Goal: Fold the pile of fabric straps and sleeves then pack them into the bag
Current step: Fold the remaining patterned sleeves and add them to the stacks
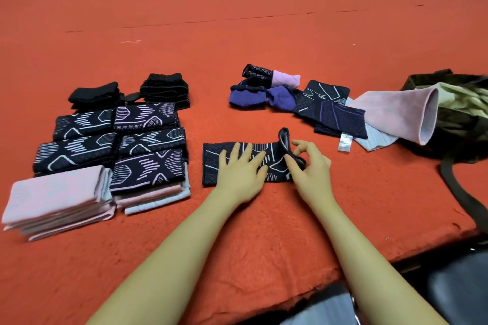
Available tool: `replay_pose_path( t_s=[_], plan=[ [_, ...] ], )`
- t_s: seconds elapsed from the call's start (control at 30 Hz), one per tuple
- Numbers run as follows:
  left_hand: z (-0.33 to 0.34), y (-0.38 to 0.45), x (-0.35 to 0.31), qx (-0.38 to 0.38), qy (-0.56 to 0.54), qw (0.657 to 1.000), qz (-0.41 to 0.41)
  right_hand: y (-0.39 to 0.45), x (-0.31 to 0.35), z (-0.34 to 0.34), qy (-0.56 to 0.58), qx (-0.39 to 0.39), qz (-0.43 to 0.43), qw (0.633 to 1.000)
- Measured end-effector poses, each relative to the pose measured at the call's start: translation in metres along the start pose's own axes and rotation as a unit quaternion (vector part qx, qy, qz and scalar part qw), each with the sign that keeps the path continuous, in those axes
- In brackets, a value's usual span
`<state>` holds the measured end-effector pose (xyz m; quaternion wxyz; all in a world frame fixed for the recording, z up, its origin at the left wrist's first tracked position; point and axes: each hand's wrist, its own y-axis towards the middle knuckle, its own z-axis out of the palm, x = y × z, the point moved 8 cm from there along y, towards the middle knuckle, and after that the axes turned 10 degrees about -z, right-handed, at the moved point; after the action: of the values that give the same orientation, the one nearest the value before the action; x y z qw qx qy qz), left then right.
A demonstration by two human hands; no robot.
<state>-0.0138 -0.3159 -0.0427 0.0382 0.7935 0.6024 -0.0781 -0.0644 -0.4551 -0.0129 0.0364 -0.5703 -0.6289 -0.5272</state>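
Left hand (241, 170) flat atop sleeve (214, 166)

Table cover (264, 34): red-orange. Sleeve under hands (214, 163): navy w/ white line pattern. Left stacks: black far (163, 90), navy w/ lilac/white geometric mid (148, 137), pale pink near (58, 198). Right pile (330, 108): navy, purple, pink. Bag (454, 137): dark camo.

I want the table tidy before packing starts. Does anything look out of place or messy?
The folded stacks at left sit neat. The unfolded pile at right is jumbled, and a pink sleeve hangs half out of the bag. One dark sleeve is mid-fold under both hands.
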Motion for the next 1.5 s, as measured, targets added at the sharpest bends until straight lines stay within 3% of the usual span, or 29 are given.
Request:
replay_pose_path(
  t_s=[0.13,0.27,0.4,0.5,0.67,0.73,0.87,1.03,1.3,1.5],
  plan=[
    [-0.009,-0.013,0.03,-0.062,0.031,0.997,-0.036,0.008,0.024,0.027,-0.012,0.036,-0.044,0.998],
    [-0.031,-0.015,0.048,-0.183,0.026,0.982,-0.036,0.013,0.031,0.063,-0.089,0.127,-0.059,0.986],
    [-0.032,-0.013,0.056,-0.148,0.078,0.984,-0.056,0.002,0.03,0.082,-0.157,0.207,-0.096,0.961],
    [-0.027,-0.015,0.055,-0.134,0.117,0.982,-0.066,-0.001,0.033,0.083,-0.149,0.221,-0.102,0.958],
    [-0.017,-0.015,0.056,-0.145,0.163,0.974,-0.063,-0.008,0.035,0.094,-0.135,0.32,-0.092,0.933],
    [-0.012,-0.017,0.057,-0.146,0.162,0.973,-0.07,-0.008,0.03,0.091,-0.135,0.321,-0.068,0.935],
    [-0.011,-0.026,0.054,-0.19,0.162,0.964,-0.09,-0.015,0.021,0.089,-0.287,0.341,-0.078,0.892],
    [-0.009,-0.042,0.053,-0.192,0.143,0.965,-0.109,-0.017,0.017,0.082,-0.221,0.373,-0.042,0.9],
    [-0.027,-0.056,0.055,-0.297,0.084,0.951,0.026,-0.019,0.019,0.072,-0.223,0.306,-0.046,0.924],
    [-0.046,-0.06,0.046,-0.43,0.069,0.896,0.085,-0.02,0.018,0.071,-0.235,0.298,-0.035,0.925]
  ],
)
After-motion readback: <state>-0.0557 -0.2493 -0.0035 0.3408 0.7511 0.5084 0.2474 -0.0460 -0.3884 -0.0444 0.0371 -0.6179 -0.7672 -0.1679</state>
